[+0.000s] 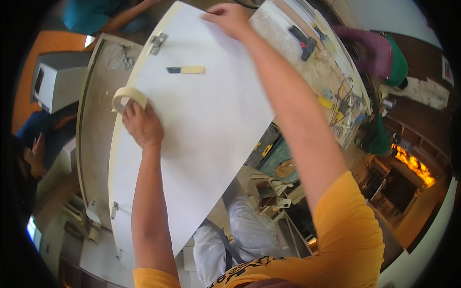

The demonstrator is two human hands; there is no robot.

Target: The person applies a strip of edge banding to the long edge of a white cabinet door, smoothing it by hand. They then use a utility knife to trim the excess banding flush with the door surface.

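A large white panel (206, 120) lies in front of me, with a cream strip along its left edge. My left hand (143, 126) is closed on a roll of masking tape (137, 93) at that edge. Reaching to the panel's far right edge, my right hand (233, 21) has its fingers pinched together. Whatever they grip is too small to make out. Between the hands lies a flat tool (192, 70) with a beige handle and a dark end. One metal hinge (157, 43) sits at the far left edge, another hinge (115, 209) nearer me.
Right of the panel, a cluttered bench (278, 26) carries a cordless drill (303, 43), a yellow tool (329, 104) and cables. A grey-brown board (98, 125) runs along the left. Other people are around, including one in a teal shirt (89, 14) at the far left.
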